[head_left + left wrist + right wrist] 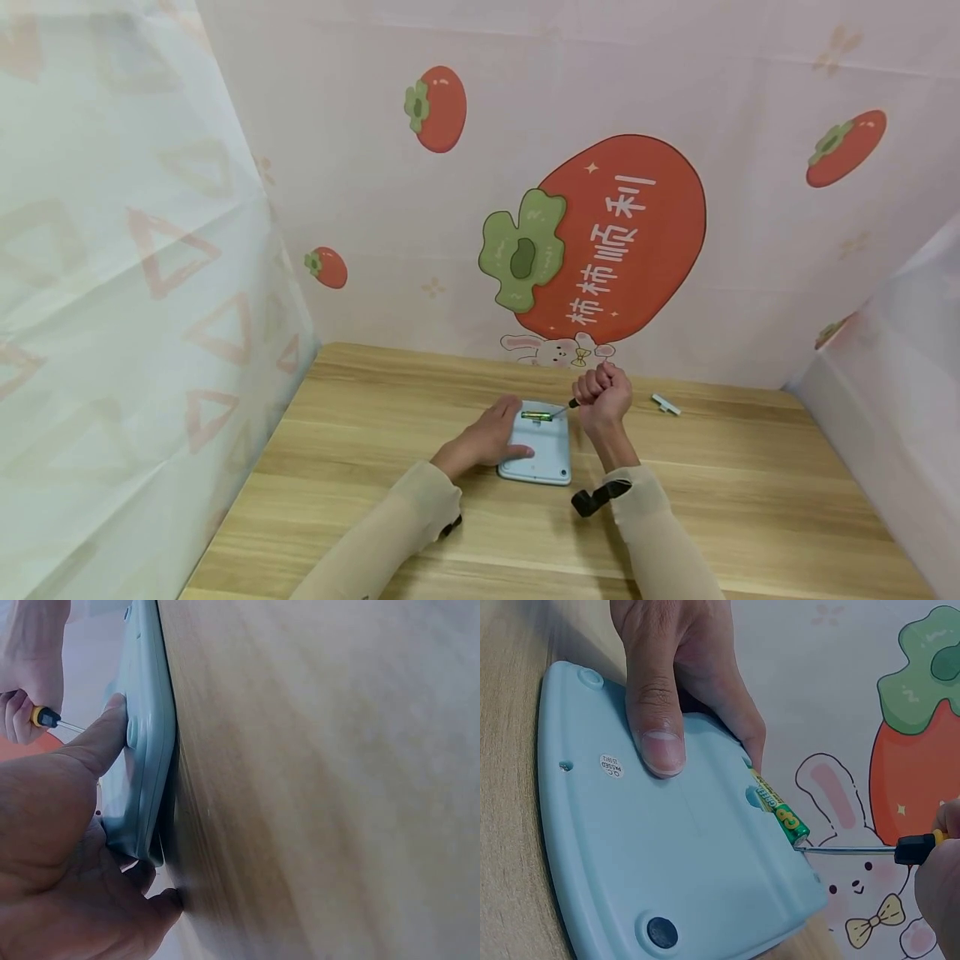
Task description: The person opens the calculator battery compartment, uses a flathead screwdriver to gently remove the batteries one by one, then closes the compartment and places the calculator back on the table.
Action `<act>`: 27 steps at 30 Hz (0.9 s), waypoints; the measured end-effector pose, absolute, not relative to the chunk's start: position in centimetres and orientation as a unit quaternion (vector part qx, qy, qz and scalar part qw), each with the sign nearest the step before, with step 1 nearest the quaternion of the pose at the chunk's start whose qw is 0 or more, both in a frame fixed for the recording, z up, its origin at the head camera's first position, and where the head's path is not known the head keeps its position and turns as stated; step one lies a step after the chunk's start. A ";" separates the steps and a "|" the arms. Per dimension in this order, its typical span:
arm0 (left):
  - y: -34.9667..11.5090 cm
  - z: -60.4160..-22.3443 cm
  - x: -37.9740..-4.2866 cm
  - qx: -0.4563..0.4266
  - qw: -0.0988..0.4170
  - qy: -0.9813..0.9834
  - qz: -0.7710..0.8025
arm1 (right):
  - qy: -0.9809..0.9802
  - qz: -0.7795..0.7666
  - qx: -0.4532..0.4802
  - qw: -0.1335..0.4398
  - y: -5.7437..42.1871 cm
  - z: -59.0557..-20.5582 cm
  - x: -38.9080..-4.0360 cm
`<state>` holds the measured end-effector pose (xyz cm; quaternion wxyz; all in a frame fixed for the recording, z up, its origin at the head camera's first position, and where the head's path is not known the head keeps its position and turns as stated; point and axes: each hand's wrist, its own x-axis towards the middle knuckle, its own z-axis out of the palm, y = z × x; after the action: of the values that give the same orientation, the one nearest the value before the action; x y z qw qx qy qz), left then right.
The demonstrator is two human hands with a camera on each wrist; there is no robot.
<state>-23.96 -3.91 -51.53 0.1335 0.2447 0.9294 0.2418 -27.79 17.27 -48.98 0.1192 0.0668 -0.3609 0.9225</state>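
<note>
A light blue calculator-like device (pixel 536 454) lies back side up on the wooden table. My left hand (pixel 491 433) grips its left side, thumb on the back and fingers round the edge. Set in the open slot at its top is a green and yellow battery (pixel 780 810). A screwdriver (pixel 855 850) with a black and yellow handle is in the fist of my right hand (pixel 606 393). Its metal tip is right at the battery's end. In the left wrist view the device's side edge (pixel 154 750) is tilted slightly off the wood.
A small pale battery cover (pixel 666 405) lies on the table (pixel 735 467), right of my right hand. Behind the table's back edge hangs a cloth backdrop (pixel 360 150) printed with persimmons and a rabbit. White cloth (pixel 112 292) closes off the left side, with more at the right.
</note>
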 end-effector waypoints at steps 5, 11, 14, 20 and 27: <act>-3.9 -51.4 -23.9 0.244 0.133 0.931 0.237 | -0.354 0.926 0.066 0.116 17.4 -48.9 -27.6; -3.8 -51.4 -23.8 0.247 0.133 0.930 0.237 | -0.362 0.923 0.062 0.114 17.5 -48.9 -27.5; -3.8 -51.4 -23.9 0.245 0.134 0.930 0.238 | -0.382 0.915 0.066 0.110 17.4 -48.8 -27.5; -3.8 -51.4 -23.8 0.239 0.134 0.932 0.236 | -0.409 0.903 0.069 0.114 17.0 -48.7 -27.6; -3.8 -51.3 -23.9 0.239 0.139 0.931 0.238 | -0.413 0.902 0.063 0.112 17.2 -48.5 -27.6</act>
<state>-23.85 -3.79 -51.32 0.1388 0.2389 0.9311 0.2384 -27.64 17.17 -48.50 0.1122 0.0629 -0.4128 0.9017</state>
